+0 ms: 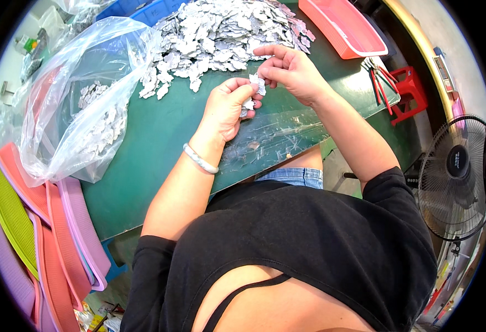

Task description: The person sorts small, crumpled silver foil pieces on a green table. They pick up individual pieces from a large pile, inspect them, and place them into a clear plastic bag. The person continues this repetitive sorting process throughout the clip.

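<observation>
My left hand (229, 108) is closed around a few small, flat, grey-white pieces with wavy outlines. One such piece (258, 84) sticks up past its thumb and forefinger, and another piece (248, 104) shows lower between the fingers. Right beside the upper piece is my right hand (291, 73), its forefinger stretched out apart from the thumb and the other fingers curled. The thumb tip is close to the piece; whether it touches cannot be made out. Beyond both hands, a large heap of similar pieces (215, 36) covers the far part of the green table (160, 135).
A clear plastic bag (115, 61) with more pieces inside stands at the left. Far right lie a pink basket (345, 27) and red-handled pliers (384, 86). A blue crate (157, 12), stacked coloured baskets (49, 232), a red stool (412, 97) and a fan (458, 177) surround the table.
</observation>
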`<state>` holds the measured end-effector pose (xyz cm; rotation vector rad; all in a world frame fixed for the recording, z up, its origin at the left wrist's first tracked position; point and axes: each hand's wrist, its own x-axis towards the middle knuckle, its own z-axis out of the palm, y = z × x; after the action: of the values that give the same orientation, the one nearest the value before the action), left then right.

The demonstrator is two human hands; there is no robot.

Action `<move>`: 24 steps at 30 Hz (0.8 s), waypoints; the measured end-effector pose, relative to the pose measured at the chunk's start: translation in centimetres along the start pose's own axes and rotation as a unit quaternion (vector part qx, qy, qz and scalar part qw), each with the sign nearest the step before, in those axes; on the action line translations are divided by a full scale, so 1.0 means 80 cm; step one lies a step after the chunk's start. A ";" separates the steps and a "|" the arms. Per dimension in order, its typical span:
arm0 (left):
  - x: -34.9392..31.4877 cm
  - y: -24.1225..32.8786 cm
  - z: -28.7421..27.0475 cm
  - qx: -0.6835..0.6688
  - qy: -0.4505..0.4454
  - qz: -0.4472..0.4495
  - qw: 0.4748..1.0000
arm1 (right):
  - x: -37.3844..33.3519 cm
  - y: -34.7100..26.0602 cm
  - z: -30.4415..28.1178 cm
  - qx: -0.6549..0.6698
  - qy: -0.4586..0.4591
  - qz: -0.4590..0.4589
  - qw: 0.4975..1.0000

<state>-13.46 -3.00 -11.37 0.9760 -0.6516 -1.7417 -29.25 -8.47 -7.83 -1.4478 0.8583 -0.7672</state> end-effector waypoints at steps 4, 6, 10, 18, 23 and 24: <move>0.000 0.000 0.001 -0.005 0.004 0.016 1.000 | -0.003 0.004 -0.010 0.015 0.025 -0.008 1.000; 0.000 -0.001 -0.001 -0.003 0.005 0.022 1.000 | -0.008 0.003 -0.017 0.009 0.035 -0.012 0.999; 0.000 -0.001 0.001 -0.001 0.004 0.028 1.000 | -0.024 0.003 -0.038 -0.061 0.075 0.001 0.995; -0.001 -0.003 0.000 -0.016 -0.008 0.048 0.999 | -0.054 0.029 -0.073 -0.136 0.122 -0.004 0.983; 0.000 -0.003 -0.001 -0.035 -0.006 0.059 0.998 | -0.069 0.069 -0.080 -0.239 0.183 -0.107 0.948; -0.003 0.001 -0.001 -0.048 0.004 0.056 0.997 | -0.072 0.072 -0.070 -0.250 0.197 -0.109 0.942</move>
<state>-13.34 -2.81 -11.31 0.8636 -0.5996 -1.6541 -37.33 -6.35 -13.10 -1.8942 1.2775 -1.0821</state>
